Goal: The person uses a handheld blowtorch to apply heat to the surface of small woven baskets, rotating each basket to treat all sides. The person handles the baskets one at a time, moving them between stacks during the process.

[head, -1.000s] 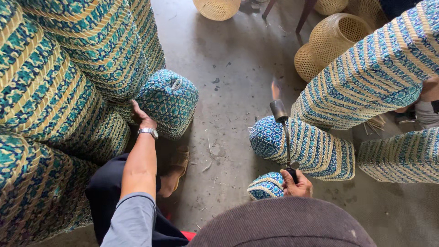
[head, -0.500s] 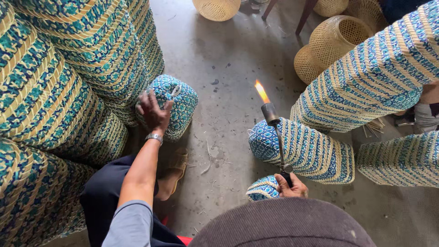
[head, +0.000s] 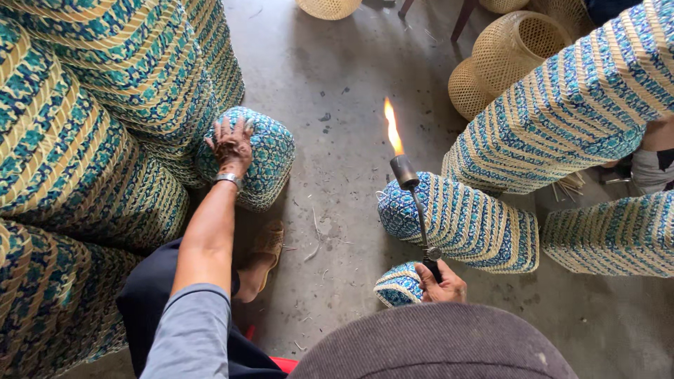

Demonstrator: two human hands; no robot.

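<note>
Woven blue-green and straw-coloured basket (head: 256, 158) lay on the concrete floor (head: 337, 105) against the stack; my left hand (head: 230, 144) spread flat on its rounded end. It looked light, stiff, flammable. My right hand (head: 441, 284) gripped the lit black gas torch (head: 414, 203).

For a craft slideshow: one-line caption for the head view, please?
Left hand on a blue woven basket, right hand holding a lit torch.
</note>
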